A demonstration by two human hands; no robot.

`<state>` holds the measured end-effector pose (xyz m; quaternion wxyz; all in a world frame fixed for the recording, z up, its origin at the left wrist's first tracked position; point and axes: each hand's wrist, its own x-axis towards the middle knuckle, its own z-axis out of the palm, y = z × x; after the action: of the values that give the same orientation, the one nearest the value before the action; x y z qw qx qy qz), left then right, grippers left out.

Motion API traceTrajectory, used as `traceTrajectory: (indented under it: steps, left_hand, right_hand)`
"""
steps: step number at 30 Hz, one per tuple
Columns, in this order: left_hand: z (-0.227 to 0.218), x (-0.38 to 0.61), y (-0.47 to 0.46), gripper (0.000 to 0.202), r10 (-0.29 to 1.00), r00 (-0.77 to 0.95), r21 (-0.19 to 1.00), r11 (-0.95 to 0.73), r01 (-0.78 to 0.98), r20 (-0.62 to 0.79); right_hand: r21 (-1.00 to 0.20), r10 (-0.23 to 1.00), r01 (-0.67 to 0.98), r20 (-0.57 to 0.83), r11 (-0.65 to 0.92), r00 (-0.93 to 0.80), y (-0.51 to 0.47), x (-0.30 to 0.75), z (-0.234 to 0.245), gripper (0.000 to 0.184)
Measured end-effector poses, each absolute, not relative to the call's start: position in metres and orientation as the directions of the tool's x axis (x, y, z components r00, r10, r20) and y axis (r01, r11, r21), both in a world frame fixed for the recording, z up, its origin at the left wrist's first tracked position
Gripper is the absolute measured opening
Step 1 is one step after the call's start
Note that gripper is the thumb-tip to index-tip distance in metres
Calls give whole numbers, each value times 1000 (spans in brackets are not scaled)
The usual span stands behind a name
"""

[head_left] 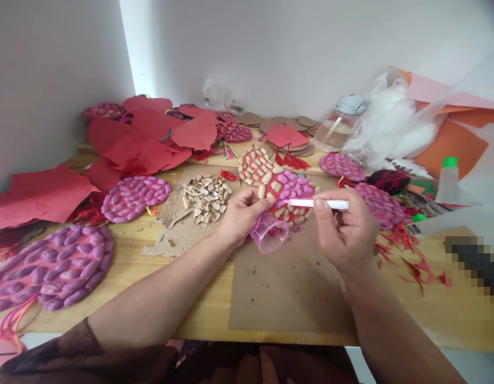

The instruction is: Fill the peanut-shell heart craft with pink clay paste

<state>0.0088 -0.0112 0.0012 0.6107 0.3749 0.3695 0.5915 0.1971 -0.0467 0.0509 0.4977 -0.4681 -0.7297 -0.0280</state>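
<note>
My left hand (242,214) is closed around a small clear plastic cup (269,236) stained with purple paint, tilted on its side. My right hand (342,229) pinches a white brush handle (318,203) that points left over a red heart-shaped card (289,193) covered with peanut shells, part painted purple, part bare. A second card of unpainted shells (255,164) lies just behind it. Both hands hover over a brown cardboard sheet (286,282) on the wooden table (151,277).
A heap of loose peanut shells (204,197) lies left of my hands. Purple shell hearts (50,269) (135,196) rest at the left, others (380,205) at the right. Red paper hearts (151,138) pile up behind. A clear bottle (338,125) and a green-capped glue bottle (448,178) stand at the right.
</note>
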Motion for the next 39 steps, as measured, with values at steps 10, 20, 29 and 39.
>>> traceTrajectory:
  steps: [10, 20, 29, 39]
  left_hand:
    - [4, 9, -11, 39, 998, 44, 870, 57, -490, -41]
    - [2, 9, -11, 36, 999, 23, 892, 33, -452, -25]
    - [0, 11, -15, 35, 999, 4, 930, -32, -367, 37]
    - [0, 13, -14, 36, 1000, -11, 912, -11, -409, 7]
  right_hand:
    - [-410, 643, 695, 760, 591, -97, -49, 195, 52, 7]
    - [-389, 634, 670, 757, 632, -157, -51, 190, 55, 3]
    - [-187, 504, 718, 825, 671, -256, -51, 182, 51, 9]
    - [-220, 527, 719, 817, 660, -234, -55, 179, 51, 7]
